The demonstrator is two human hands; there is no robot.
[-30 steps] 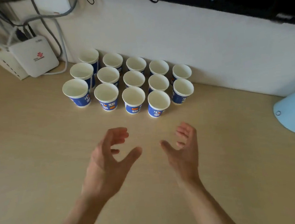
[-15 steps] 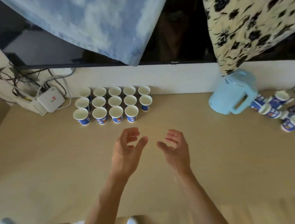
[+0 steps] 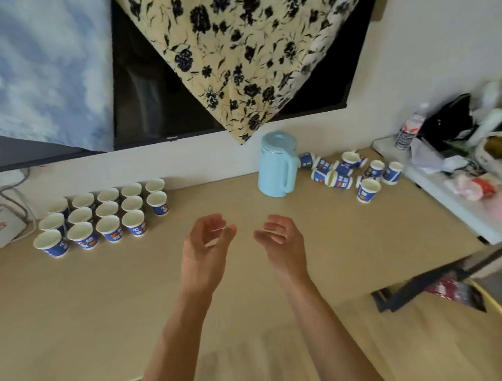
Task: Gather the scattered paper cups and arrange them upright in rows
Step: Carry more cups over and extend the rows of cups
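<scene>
Rows of upright cups are set at far left; scattered cups are heaped far right beside the blue jug. Between them, left hand and right hand are held loosely curled over the table, nothing gripped.

You face a pale wooden desktop set against a white wall. Above it hangs a dark screen, draped with a cloud-print blue cloth and a cream floral fabric. A white side shelf stands to your right.
</scene>
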